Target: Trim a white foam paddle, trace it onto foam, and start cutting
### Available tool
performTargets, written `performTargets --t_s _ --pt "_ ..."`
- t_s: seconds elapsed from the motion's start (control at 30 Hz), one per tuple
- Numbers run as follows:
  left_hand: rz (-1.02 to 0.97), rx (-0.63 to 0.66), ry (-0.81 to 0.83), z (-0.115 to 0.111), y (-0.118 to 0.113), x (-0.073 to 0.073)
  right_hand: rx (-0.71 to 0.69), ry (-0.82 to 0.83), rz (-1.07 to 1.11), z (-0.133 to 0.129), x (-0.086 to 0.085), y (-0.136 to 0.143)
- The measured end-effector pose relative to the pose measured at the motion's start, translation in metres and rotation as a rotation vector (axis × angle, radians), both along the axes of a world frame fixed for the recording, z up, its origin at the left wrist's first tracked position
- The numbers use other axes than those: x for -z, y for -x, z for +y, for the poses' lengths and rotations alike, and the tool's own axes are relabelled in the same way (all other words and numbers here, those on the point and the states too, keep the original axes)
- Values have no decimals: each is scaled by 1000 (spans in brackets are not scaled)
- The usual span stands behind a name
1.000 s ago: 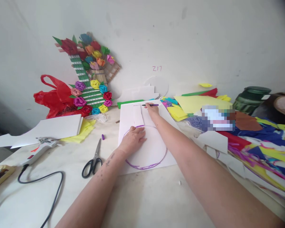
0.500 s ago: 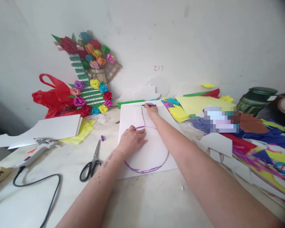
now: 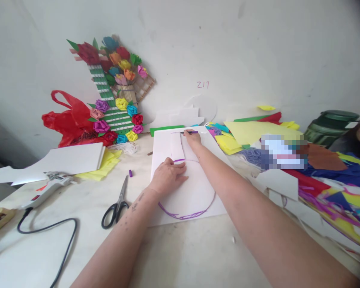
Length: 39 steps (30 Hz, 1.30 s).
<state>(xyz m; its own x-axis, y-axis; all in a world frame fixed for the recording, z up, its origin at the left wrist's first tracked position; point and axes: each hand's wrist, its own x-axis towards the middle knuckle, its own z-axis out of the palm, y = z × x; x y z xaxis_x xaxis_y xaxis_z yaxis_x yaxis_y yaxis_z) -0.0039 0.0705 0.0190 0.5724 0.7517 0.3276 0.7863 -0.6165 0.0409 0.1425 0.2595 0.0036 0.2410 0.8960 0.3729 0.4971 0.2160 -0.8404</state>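
A large white sheet (image 3: 165,214) lies on the table, bearing a purple-outlined circle. Above the circle, a narrow white paper strip (image 3: 177,147) rests on the sheet, with a purple line along its right edge. My left hand (image 3: 170,175) presses on the sheet over the circle's upper left, fingers spread, just below the strip. Pinched in my right hand (image 3: 192,138) is a purple pen (image 3: 193,132), held near the strip's upper right end by a short line at the sheet's top.
Black-handled scissors (image 3: 116,210), a purple cap (image 3: 130,173) and a glue gun (image 3: 49,192) with its cord lie left. White boards (image 3: 75,160), a red bag (image 3: 70,118) and paper flowers stand behind. Colored paper (image 3: 262,134) and scraps cover the right.
The whole view has shifted slightly, so objects appear a little further right. Both hands stay in nearly the same places on the sheet.
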Motion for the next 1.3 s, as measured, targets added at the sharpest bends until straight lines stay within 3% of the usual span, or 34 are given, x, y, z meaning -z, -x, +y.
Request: performTargets --t_s 0.73,1.3 --pt "-11 -9 40 -1 0 -1 -14 53 -84 -20 -9 -2" --pt "-11 -15 55 -1 1 -1 -91 47 -87 -75 -7 -10"
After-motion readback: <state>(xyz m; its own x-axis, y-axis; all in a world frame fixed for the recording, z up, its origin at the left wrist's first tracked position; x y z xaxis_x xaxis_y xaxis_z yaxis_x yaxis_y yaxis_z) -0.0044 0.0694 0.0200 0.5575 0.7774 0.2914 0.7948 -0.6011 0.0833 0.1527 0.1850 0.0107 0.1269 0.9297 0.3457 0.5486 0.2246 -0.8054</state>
